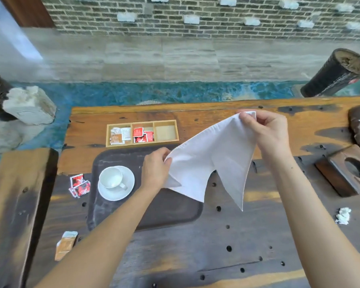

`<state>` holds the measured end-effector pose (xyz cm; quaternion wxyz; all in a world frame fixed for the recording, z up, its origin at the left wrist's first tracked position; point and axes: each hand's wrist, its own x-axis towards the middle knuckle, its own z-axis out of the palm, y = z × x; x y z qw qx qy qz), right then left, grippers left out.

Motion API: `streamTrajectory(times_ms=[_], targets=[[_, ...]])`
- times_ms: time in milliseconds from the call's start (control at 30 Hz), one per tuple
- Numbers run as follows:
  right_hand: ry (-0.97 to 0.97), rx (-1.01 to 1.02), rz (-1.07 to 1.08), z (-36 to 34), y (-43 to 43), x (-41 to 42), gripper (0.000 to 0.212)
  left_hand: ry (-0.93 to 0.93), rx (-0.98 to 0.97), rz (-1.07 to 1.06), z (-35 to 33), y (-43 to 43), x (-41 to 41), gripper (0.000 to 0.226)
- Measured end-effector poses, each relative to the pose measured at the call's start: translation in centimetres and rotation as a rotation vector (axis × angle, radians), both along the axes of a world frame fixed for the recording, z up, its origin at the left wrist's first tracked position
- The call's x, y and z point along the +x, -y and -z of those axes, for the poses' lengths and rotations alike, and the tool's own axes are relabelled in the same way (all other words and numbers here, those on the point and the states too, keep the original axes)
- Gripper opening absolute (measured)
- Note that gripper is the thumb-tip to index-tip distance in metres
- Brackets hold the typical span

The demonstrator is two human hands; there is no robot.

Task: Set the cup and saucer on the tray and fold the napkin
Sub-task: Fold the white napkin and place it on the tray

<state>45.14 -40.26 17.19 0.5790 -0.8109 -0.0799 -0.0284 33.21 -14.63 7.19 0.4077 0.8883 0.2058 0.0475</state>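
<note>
Napkin (pixel 212 159) is being pinched aloft at two corners, frame ctr, by left hand (pixel 156 165) & right hand (pixel 266 132); edges should be aligned before creasing.

Café terrace: brick wall (pixel 195 15), sachet box (pixel 142 133), rustic wooden table (pixel 195 246).

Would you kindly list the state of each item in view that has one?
napkin: unfolded, held in the air by both hands
left hand: pinching one napkin corner
right hand: pinching another corner, higher
cup: upright, empty, on the saucer
saucer: on the tray
tray: flat on the table
sachet box: open; two compartments filled, the right one empty
</note>
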Motion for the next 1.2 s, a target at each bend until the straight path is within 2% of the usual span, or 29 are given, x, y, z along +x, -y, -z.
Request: streamTrajectory(times_ms=[100, 133, 233, 300, 367, 467, 500, 633, 767, 900, 1033, 1200], targets=[[-0.012, -0.037, -0.008, -0.2, 0.1, 0.9, 0.013, -0.025, -0.004, -0.037, 0.4, -3.2, -1.7, 0.015], [0.003, -0.089, -0.006, -0.1, 0.4, 1.3, 0.014, -0.025, -0.008, -0.051, 0.5, -4.2, -2.2, 0.015], [0.035, -0.231, 0.003, 0.1, 1.1, 2.2, 0.035, 0.001, -0.008, -0.1, 0.4, -6.9, -2.9, 0.017], [0.03, -0.244, 0.023, 0.1, 1.3, 2.6, 0.024, 0.033, 0.002, -0.131, 0.1, -8.5, -2.8, 0.016], [0.001, -0.207, 0.028, 0.3, 1.5, 2.9, 0.017, 0.079, 0.005, -0.155, -0.4, -9.8, -2.5, 0.012], [-0.026, -0.109, 0.021, 0.7, 2.2, 3.8, 0.036, 0.147, 0.022, -0.165, -1.7, -11.5, -1.7, 0.009], [-0.031, -0.072, 0.021, 0.6, 2.5, 4.1, 0.036, 0.169, 0.032, -0.161, -2.3, -12.1, -1.4, 0.008], [-0.064, 0.065, 0.028, -0.2, 3.4, 5.4, 0.007, 0.247, 0.069, -0.146, -4.7, -14.1, -0.1, 0.01], [-0.057, 0.16, 0.023, -0.7, 4.2, 6.1, 0.006, 0.283, -0.033, -0.146, -6.9, -15.1, 0.5, 0.004], [-0.073, 0.187, -0.029, -1.0, 5.8, 5.8, 0.014, 0.311, -0.169, -0.058, -9.0, -15.5, -0.2, 0.013], [-0.15, 0.199, -0.111, 0.0, 8.2, 4.0, 0.014, 0.214, -0.327, 0.044, -9.2, -15.7, -2.4, 0.007], [-0.337, 0.121, -0.162, 4.3, 11.0, 0.3, 0.022, 0.046, -0.44, 0.212, -6.5, -15.1, -6.0, 0.006]])
